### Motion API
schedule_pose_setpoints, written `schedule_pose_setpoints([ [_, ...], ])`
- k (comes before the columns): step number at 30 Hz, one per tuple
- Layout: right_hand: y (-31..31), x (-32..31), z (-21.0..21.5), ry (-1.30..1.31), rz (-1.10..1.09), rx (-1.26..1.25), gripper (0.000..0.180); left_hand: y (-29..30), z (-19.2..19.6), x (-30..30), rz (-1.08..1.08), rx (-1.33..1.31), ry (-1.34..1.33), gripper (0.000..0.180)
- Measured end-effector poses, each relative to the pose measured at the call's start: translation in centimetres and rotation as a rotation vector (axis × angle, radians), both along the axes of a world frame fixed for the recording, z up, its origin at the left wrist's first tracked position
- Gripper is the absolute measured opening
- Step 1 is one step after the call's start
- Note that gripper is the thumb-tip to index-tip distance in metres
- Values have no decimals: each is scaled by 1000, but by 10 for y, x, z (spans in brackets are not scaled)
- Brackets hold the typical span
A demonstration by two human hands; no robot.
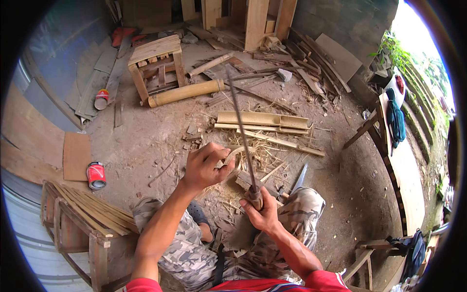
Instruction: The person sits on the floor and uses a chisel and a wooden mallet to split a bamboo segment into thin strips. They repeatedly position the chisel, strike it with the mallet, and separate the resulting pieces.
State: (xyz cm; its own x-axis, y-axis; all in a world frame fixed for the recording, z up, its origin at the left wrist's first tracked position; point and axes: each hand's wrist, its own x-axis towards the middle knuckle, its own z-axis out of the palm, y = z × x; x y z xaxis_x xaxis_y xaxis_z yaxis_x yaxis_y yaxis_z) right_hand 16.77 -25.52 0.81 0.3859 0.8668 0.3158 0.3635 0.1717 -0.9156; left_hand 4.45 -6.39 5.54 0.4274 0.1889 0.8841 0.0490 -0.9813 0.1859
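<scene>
My left hand (pixel 206 165) is closed on a thin curled strip of bamboo (pixel 237 152) in front of my knees. Wrapped round a wooden handle, my right hand (pixel 262 211) holds a long narrow-bladed knife (pixel 242 121) upright, its blade leaning slightly left at the tip. The blade passes close beside the bamboo strip; whether they touch I cannot tell. Below them a wooden block (pixel 244 182) lies among shavings between my legs. Just beyond are split bamboo halves (pixel 262 118) and a narrow bamboo slat (pixel 287 143). A saw blade (pixel 300 176) lies by my right knee.
A slatted wooden stool (pixel 156 48) stands at the back left, with a thick bamboo pole (pixel 187 93) before it. Bamboo strips (pixel 92 204) lie on a wooden frame at left, near a red can (pixel 96 175). Scrap boards (pixel 311 63) fill the back right; a long bench (pixel 406 185) lines the right.
</scene>
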Motion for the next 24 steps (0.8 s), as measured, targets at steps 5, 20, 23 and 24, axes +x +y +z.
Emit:
schedule_pose_setpoints([
  [5,-3,1,10,-27,65,-81,33,-8,6,-8,-52,0,70,19],
  [20,-3,5,4,-53,91,-68,34,-15,5,-10,-63,10,100,22],
  [23,-8,2,-2,-36,94,-79,34,-19,1,-12,-81,-19,96,23],
  [24,-10,1,-5,-28,95,-82,34,-21,0,-12,-82,-23,97,23],
])
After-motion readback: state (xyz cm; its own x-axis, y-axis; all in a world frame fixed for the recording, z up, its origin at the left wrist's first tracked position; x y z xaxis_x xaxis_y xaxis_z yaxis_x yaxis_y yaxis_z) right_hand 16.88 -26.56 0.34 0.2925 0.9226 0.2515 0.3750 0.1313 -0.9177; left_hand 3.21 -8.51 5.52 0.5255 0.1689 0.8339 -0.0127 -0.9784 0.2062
